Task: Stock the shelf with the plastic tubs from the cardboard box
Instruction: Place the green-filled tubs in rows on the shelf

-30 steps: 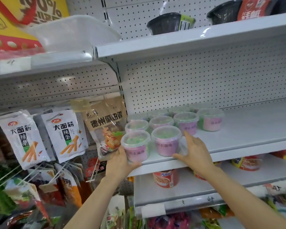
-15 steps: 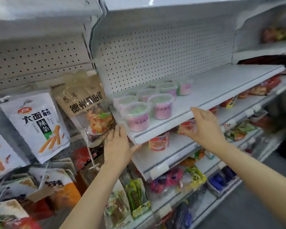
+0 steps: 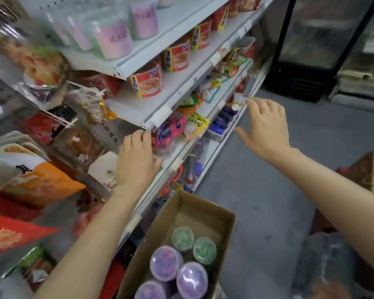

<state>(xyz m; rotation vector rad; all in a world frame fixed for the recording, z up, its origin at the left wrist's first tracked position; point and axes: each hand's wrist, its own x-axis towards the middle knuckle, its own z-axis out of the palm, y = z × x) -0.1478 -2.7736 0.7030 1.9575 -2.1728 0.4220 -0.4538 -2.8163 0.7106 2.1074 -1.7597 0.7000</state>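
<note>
Both our hands empty, fingers spread; tubs (image 3: 183, 264) in cardboard box (image 3: 205, 214) sit straight below, left hand (image 3: 136, 160) nearer than right hand (image 3: 266, 128).

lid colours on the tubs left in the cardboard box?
Purple and green: three purple-topped tubs near the camera, two green-topped tubs behind, in the cardboard box. Head view.

Tubs on shelf (image 3: 115, 37) smeared by motion blur; label print unreadable, top row cut by the upper edge. Cardboard box (image 3: 207, 210): near end ran off the bottom edge, and the nearest tub (image 3: 149, 291) was only half in view. My left palm (image 3: 136, 160) faced away, so I could not tell whether it touched anything. Hanging snack bags (image 3: 37, 61) blurred.
</note>
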